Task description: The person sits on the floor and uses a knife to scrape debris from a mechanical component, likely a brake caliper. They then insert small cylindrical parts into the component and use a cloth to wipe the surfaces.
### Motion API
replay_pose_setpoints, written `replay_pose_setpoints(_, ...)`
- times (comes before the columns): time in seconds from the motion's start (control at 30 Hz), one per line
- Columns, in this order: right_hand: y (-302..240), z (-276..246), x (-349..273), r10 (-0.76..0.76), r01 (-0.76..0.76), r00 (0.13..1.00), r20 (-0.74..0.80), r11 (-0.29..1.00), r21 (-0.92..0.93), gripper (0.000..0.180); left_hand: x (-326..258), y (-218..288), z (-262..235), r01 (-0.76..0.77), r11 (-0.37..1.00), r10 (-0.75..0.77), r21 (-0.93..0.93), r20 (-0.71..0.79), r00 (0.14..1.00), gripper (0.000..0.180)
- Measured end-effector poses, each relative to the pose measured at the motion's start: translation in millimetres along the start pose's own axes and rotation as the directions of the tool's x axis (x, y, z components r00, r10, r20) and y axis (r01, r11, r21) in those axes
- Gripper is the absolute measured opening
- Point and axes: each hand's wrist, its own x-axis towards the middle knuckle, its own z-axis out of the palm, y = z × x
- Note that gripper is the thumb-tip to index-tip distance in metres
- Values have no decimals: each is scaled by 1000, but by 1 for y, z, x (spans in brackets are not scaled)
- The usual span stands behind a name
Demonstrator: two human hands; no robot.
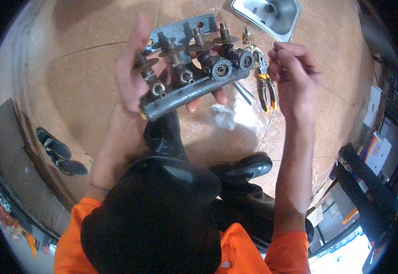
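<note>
A dark grey metal valve manifold (185, 95) is held up in front of me, tilted with its right end higher. Several valves with brass-coloured stems and round discs stand along its pipe, and a flat bracket plate (184, 31) rises behind them. My left hand (132, 75) wraps round its left side, thumb up, with fingertips showing below the pipe. Just right of the manifold, my right hand (294, 64) is closed in a pinch; anything between its fingertips is too small to make out. Pliers (266, 86) with black and yellow handles lie between this hand and the manifold.
On the brown floor, a metal tray (278, 33) with small dark parts stands at the far right. A small brass fitting (247, 35), a silver tube-like piece (243, 93) and crumpled white tissue (223, 117) lie nearby. Dark sandals (62, 153) rest at the left.
</note>
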Motion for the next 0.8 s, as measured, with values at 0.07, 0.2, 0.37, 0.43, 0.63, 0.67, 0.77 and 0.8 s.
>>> replay_pose_setpoints(0.07,-35,10,-17,-34,44,992,121,996,-76,14,0,-1,-6,-17,1000,17,1,38,999,102)
replay_pose_setpoints(0.2,-55,26,-34,-45,98,948,316,983,-154,17,-1,-2,-8,-70,993,65,94,60,996,101)
replay_pose_setpoints(0.37,-47,36,-43,-35,73,941,336,992,-100,18,-5,-11,6,-154,988,155,29,-47,987,95)
replay_pose_setpoints(0.43,-42,36,-44,-20,58,938,347,993,-100,17,-7,-10,9,-155,987,159,41,-111,981,94)
replay_pose_setpoints(0.63,-42,36,-43,90,-58,936,341,993,-104,14,-9,-6,12,-67,971,131,231,-274,953,90)
replay_pose_setpoints(0.67,-42,36,-43,99,-63,937,336,991,-117,14,-9,-7,12,-60,963,133,262,-272,953,90)
replay_pose_setpoints(0.77,-44,35,-44,126,-64,942,312,977,-202,15,-7,-7,11,-49,944,142,327,-265,954,89)
replay_pose_setpoints(0.8,-45,35,-44,134,-62,944,302,969,-238,15,-7,-8,11,-44,939,141,341,-265,954,89)
